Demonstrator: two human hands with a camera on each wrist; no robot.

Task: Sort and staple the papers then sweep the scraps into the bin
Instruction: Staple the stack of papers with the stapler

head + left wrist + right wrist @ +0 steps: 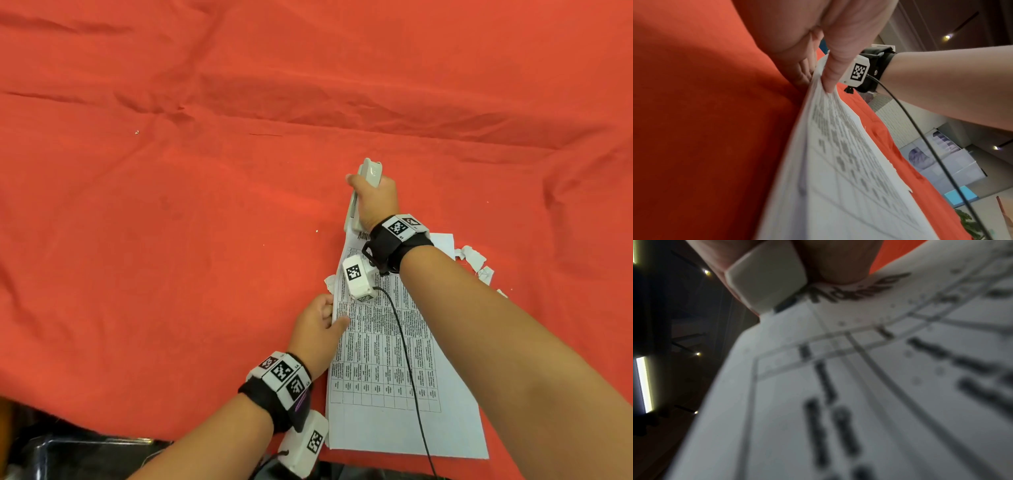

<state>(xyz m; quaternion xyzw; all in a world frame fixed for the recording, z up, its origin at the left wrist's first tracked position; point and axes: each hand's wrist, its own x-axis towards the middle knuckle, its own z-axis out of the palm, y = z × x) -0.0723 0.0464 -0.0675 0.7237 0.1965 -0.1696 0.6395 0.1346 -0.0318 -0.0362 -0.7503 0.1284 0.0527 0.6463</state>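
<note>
The right hand [375, 202] squeezes the stapler [363, 192] on the papers [383, 359] top corner. The left hand [320, 325] pinches their side edge so they stay lined up.

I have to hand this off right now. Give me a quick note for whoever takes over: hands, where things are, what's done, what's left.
Right hand grips the stapler, set on the far left corner of the papers.
Left hand pinches their left edge, lifted off the red cloth.
Scraps lie by the far right corner, one at the left edge.
Done: papers stacked.
Left: whether the staple is in cannot be told; sweep the scraps. No bin in view.
</note>
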